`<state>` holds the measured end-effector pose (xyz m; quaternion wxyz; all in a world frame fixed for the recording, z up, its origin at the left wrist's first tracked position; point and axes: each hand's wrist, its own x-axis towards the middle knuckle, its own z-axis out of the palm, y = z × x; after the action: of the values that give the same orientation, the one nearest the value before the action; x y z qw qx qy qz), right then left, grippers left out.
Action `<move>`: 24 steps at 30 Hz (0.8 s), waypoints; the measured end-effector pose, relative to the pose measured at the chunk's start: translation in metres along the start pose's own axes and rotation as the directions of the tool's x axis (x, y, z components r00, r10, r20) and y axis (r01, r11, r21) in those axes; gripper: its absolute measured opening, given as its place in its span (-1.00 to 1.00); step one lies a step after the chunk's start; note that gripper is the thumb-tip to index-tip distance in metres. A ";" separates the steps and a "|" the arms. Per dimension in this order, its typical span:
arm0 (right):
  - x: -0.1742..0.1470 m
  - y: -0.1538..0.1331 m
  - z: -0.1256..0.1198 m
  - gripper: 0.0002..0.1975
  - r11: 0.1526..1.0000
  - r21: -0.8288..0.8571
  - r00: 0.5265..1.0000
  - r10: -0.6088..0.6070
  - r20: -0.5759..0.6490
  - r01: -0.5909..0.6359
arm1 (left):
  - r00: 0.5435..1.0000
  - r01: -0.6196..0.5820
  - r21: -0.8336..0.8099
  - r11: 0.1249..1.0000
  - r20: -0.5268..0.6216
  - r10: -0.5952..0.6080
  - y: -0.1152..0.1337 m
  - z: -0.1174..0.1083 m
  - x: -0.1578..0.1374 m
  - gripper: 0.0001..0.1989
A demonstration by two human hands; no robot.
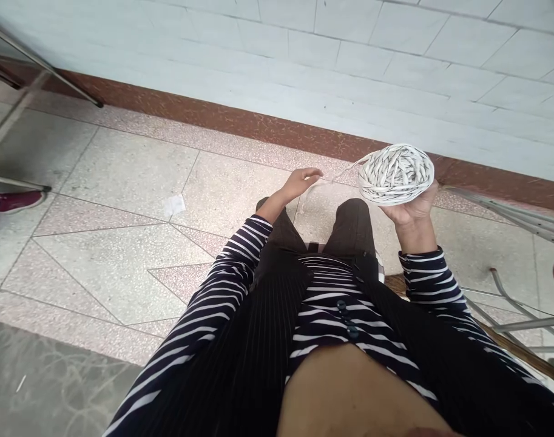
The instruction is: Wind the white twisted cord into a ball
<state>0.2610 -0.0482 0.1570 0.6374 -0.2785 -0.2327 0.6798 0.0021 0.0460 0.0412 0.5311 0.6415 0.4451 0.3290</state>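
Note:
A thick ball of white cord [396, 175] with dark flecks rests on my right hand [413, 220], whose palm is turned up and whose fingers curve around its underside. Most of those fingers are hidden behind the ball. From its left side a loose strand [355, 164] stretches toward my left hand [300, 183]. There the fingers are bent together in a pinch at the strand, which is thin and blurred near the fingertips. A faint length of it seems to hang below, above my knees. Both hands are held out in front of my lap, apart from each other.
A pale tiled wall [277, 67] with a brown skirting [213, 121] stands in front. Metal chair legs [513, 328] are at my right; a metal frame [53, 70] and a person's red shoe [19, 201] are at left. A white scrap [174, 205] lies on the floor.

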 end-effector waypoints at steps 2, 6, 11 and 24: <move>0.002 0.002 0.006 -0.23 0.998 -0.064 1.000 0.021 -0.009 -0.022 | 0.991 -0.130 -0.035 0.991 0.015 0.130 0.016 0.010 0.000 -0.65; 0.009 0.007 0.013 -0.32 0.985 -0.148 0.995 0.093 0.037 -0.087 | 0.964 -0.264 -0.039 0.964 0.030 0.265 0.049 0.029 -0.003 -0.64; 0.009 0.005 0.020 -0.28 0.984 -0.138 0.989 0.122 0.080 -0.110 | 0.971 -0.233 0.108 0.966 -0.026 0.237 0.053 0.031 -0.007 -0.54; -0.007 -0.015 0.030 -0.11 0.998 0.020 0.997 -0.068 0.029 0.068 | 0.986 0.023 0.318 0.948 -0.162 0.031 0.015 -0.009 0.012 -0.57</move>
<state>0.2519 -0.0529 0.1895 0.6592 -0.2542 -0.2450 0.6640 0.0021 0.0605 0.0572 0.3812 0.6905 0.5334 0.3057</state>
